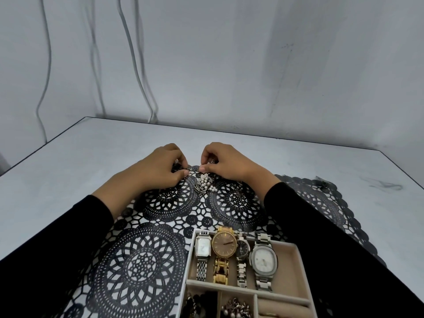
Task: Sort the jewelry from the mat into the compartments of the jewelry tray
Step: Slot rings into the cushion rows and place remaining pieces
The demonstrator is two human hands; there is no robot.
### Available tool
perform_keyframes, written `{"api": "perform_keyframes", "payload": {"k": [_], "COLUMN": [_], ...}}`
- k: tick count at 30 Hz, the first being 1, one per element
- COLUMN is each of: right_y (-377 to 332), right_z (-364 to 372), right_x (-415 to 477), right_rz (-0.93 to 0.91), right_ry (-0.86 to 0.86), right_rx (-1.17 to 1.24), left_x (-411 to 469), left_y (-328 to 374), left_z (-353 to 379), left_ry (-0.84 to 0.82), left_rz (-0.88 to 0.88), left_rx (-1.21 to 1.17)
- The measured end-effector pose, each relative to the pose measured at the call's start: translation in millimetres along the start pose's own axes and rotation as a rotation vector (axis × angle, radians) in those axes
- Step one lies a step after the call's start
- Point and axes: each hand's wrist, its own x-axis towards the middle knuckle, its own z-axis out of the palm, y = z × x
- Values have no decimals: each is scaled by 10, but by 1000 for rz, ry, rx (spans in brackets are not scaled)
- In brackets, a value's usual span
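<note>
- Left hand (160,168) and right hand (226,166) each pinch a small piece just beyond the pearl cluster (206,183).
- Jewelry tray (190,255) sits nearside of the cluster, closer to the right hand.

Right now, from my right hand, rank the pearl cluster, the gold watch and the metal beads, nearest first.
1. pearl cluster, on the mat by the right hand.
2. gold watch, tray's far compartment.
3. metal beads, tray's near row.

Mat (142,260) lies on the table (91,152). Tray (190,255) sits on the mat's near right part, with four watches (223,244) side by side in its far compartment. Behind it, jewelry (205,183) lies on the mat between my left hand (158,168) and right hand (226,166).
</note>
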Motion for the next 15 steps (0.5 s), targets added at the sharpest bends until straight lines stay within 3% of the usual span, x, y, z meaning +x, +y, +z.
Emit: {"api": "perform_keyframes", "payload": {"k": [9,15], "right_y": [23,16], "right_z": [5,0], "right_x": [-15,-33], "right_rz": [-23,-103], "right_ry": [18,38], "right_rx": [57,60], "left_x": [71,65], "left_y": [143,90], "left_z": [18,-25], "left_ry": [-66,-77], "left_rz": [-30,62], "left_rx": [152,70]}}
